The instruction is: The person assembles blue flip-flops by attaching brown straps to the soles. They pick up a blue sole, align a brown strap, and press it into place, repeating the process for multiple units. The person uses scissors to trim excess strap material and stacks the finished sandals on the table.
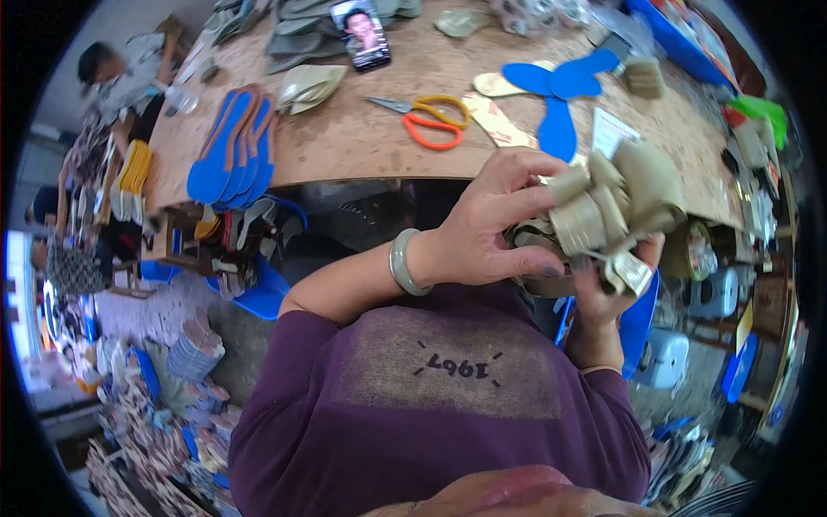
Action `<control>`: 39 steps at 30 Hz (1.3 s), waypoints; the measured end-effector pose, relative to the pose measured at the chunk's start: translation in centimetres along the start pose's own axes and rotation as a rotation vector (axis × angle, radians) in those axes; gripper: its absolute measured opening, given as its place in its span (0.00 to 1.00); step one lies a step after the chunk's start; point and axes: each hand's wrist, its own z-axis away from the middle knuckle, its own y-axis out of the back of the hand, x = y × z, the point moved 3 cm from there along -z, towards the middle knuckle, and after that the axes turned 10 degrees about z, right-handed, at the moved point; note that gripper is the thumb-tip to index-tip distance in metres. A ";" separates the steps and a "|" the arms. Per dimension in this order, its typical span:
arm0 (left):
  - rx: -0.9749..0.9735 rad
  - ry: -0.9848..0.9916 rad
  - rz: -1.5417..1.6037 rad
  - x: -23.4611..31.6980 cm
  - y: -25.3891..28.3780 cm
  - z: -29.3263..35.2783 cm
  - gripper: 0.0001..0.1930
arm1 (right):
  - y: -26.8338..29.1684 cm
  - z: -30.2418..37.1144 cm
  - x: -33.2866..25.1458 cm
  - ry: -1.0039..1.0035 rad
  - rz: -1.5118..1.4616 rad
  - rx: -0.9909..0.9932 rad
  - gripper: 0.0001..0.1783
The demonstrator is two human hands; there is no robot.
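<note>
My left hand (495,220), with a pale green bangle on the wrist, grips a bundle of beige, curled shoe-lining pieces (607,207) from the left and top. My right hand (603,289) holds the same bundle from underneath, mostly hidden by the pieces. The bundle is held in front of my chest, just below the near edge of a wooden workbench (362,146). My purple top fills the lower middle of the view.
On the bench lie orange-and-yellow scissors (426,121), blue insoles (228,151) at the left, more blue insoles (560,86) at the right, beige insole cutouts (308,86), and a phone (362,34). A person sits at the far left. Stacked shoe parts cover the floor at lower left.
</note>
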 end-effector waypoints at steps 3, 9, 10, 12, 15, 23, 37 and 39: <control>0.168 0.320 0.240 -2.1 1.5 4.1 0.31 | -4.7 -1.1 0.7 0.106 0.224 -0.205 0.34; 0.374 0.417 0.151 -4.0 4.3 7.1 0.24 | -10.2 -2.0 3.4 -0.075 0.017 -0.371 0.29; 0.362 0.385 0.025 -4.2 4.8 7.1 0.23 | -10.7 -2.1 3.8 -0.155 -0.046 -0.382 0.28; 0.369 0.351 -0.095 -4.6 5.4 7.2 0.21 | -11.6 -2.1 4.5 -0.257 -0.118 -0.389 0.27; 0.420 0.455 -0.090 -4.3 5.9 7.1 0.21 | -12.6 -1.9 4.5 -0.274 -0.132 -0.356 0.24; 0.557 0.651 0.190 -6.0 6.6 8.6 0.20 | -14.1 -2.0 6.4 -0.244 0.007 -0.332 0.26; 0.164 0.747 -0.104 -5.0 7.4 7.3 0.12 | -14.9 -2.1 7.6 -0.458 -0.299 -0.572 0.49; 0.212 0.719 -0.054 -5.2 7.4 7.6 0.12 | -15.0 -1.9 7.0 -0.434 -0.338 -0.485 0.41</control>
